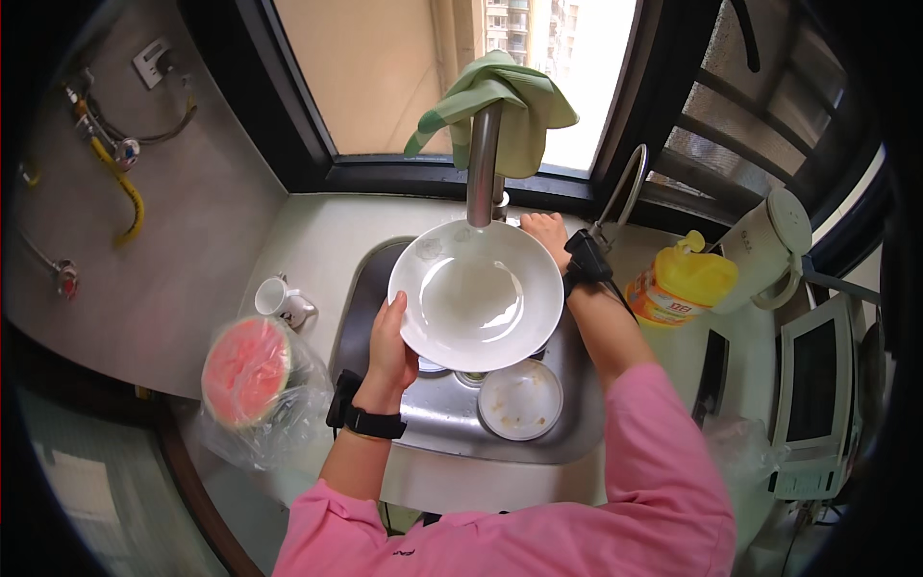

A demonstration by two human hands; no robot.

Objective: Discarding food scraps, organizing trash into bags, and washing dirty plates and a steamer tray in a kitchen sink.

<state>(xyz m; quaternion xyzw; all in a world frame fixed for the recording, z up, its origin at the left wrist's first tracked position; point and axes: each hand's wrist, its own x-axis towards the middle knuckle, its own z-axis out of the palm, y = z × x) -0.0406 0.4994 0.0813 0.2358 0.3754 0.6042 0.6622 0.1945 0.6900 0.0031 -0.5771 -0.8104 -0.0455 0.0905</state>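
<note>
My left hand grips the left rim of a white bowl, its thumb over the edge, above the stainless steel sink. The bowl lies under the faucet spout; a little liquid seems to be in it. My right hand is curled beside the faucet's base, behind the bowl's right rim; whether it grips the handle is hidden. Below the bowl, a small dish with brownish residue rests in the sink. Part of another dish shows under the bowl.
Green rubber gloves drape over the faucet. On the left stand a white mug and a plastic-wrapped cut watermelon. A yellow detergent bottle, a white pitcher, a thin curved tap and a microwave are at right.
</note>
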